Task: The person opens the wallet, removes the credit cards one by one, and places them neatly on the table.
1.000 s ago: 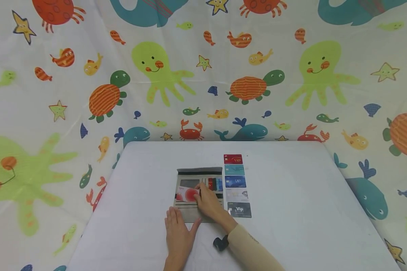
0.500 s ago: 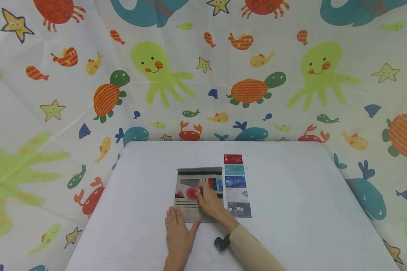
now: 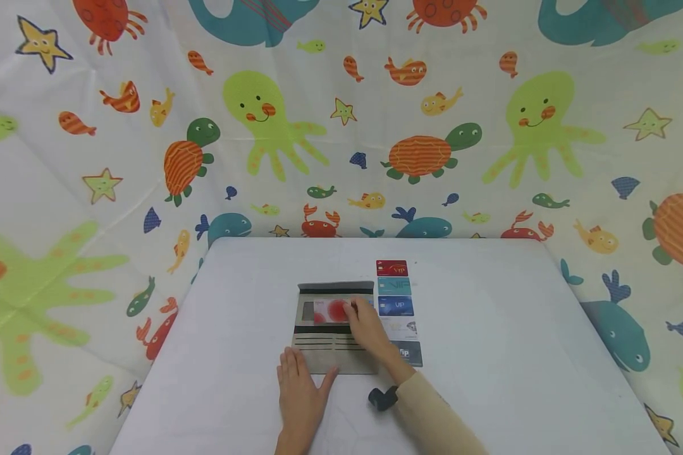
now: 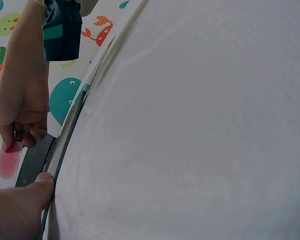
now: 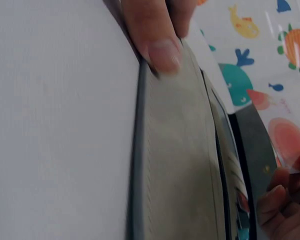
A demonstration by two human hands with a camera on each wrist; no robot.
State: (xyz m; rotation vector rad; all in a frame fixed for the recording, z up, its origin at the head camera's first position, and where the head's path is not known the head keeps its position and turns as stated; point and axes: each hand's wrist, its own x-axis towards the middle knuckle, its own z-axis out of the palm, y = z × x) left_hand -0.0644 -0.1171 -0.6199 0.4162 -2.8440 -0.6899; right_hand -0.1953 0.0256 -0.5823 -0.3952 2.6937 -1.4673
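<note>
An opened grey wallet (image 3: 332,363) with card slots lies on the white table in the head view. My left hand (image 3: 301,395) rests on its lower left edge with fingers straight, the thumb on the near edge. Above the wallet's upper half, my right hand (image 3: 371,325) pinches a white and pink card (image 3: 324,311) with a red circle by its right end. The right wrist view shows the card (image 5: 287,137) raised clear of the wallet (image 5: 180,145). My right hand hides the wallet's right-hand slots.
Right of the wallet, several cards run in a column: red (image 3: 391,268), teal (image 3: 394,286), blue (image 3: 396,306), whitish (image 3: 401,328) and dark grey (image 3: 413,356), the lower ones partly covered by my hand. A sea-animal cloth (image 3: 341,151) hangs behind the table (image 3: 489,354).
My right hand has moved up and to the right with the card, which now lies level over the wallet's upper half. My left hand has stayed in place.
</note>
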